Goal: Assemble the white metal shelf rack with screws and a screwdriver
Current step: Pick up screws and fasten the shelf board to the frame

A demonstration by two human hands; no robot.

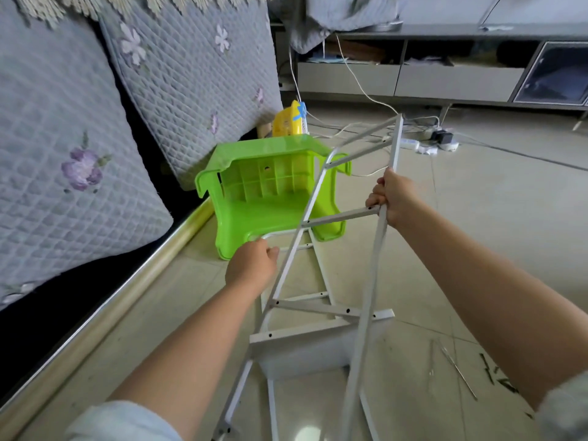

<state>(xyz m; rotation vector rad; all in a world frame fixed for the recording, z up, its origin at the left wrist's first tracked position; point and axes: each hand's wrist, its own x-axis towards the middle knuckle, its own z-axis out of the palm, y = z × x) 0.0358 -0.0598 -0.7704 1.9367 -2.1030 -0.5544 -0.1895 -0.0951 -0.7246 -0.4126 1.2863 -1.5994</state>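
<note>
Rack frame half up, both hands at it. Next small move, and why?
Probably close the left hand on the frame's left upright to steady it. The right hand alone grips the white rack frame, which stands tilted over the floor; the left hand only nears the bar. A second side frame lies underneath.

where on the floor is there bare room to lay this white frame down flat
The widest bare tiles lie beyond the right hand, short of the power strips and cables. Crowded: the green stool tipped by the sofa cushions, the second frame lying underneath, and loose screws at near right.
</note>
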